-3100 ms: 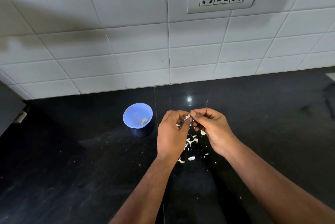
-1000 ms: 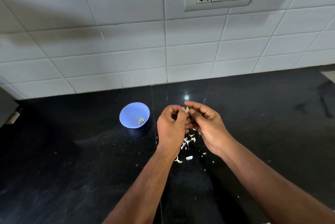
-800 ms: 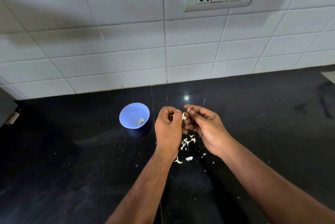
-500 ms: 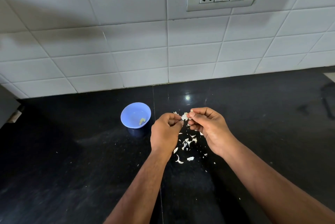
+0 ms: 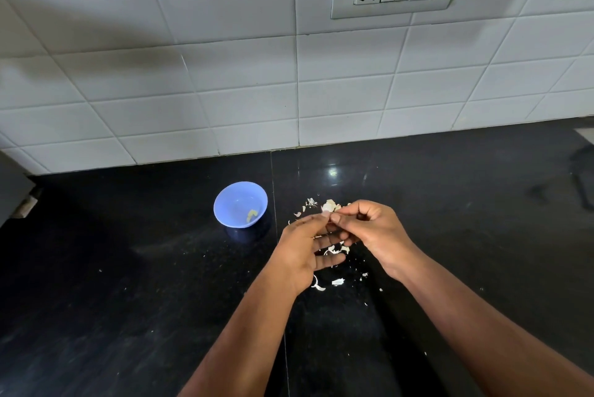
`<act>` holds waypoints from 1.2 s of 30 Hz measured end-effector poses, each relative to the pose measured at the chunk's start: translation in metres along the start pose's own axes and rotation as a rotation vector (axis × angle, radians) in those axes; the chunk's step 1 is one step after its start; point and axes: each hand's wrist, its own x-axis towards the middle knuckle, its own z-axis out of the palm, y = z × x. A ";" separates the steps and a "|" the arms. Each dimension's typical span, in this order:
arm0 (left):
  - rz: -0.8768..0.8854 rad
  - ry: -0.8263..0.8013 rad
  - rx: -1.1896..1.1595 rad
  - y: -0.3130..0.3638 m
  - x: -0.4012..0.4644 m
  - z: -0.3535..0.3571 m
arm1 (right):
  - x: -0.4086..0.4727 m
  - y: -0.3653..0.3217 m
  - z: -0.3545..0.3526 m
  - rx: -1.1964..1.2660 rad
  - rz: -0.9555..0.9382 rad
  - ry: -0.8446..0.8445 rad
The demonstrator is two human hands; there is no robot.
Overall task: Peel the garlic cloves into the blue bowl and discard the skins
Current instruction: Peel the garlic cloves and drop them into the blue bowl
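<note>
Two hands meet over the black counter (image 5: 128, 268), just right of the blue bowl (image 5: 240, 204). My right hand (image 5: 374, 236) has its fingers curled and pinches a garlic clove (image 5: 328, 205) at the fingertips; the clove is pale and still carries papery skin. My left hand (image 5: 303, 250) has changed most: half a second ago it was curled like a fist beside the clove, now its fingers lie nearly straight and spread, and only the tips of thumb and index finger meet at the clove. I cannot tell if they hold a flake of skin. I judge that a piece of skin has just come off, so this clove is nearer to clean but not ready for the bowl. One peeled clove (image 5: 252, 214) lies inside the bowl, as before. Loose skins (image 5: 334, 281) lie scattered on the counter under and behind the hands; none is discarded yet.
</note>
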 end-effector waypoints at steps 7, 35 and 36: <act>0.065 0.142 -0.145 0.003 -0.002 -0.017 | 0.008 0.000 0.030 0.016 -0.027 -0.079; 0.261 0.456 0.001 0.003 -0.002 -0.059 | 0.068 -0.007 0.069 -0.151 0.126 -0.141; 0.266 0.460 -0.003 0.002 -0.001 -0.057 | 0.067 -0.009 0.063 -0.117 0.135 -0.156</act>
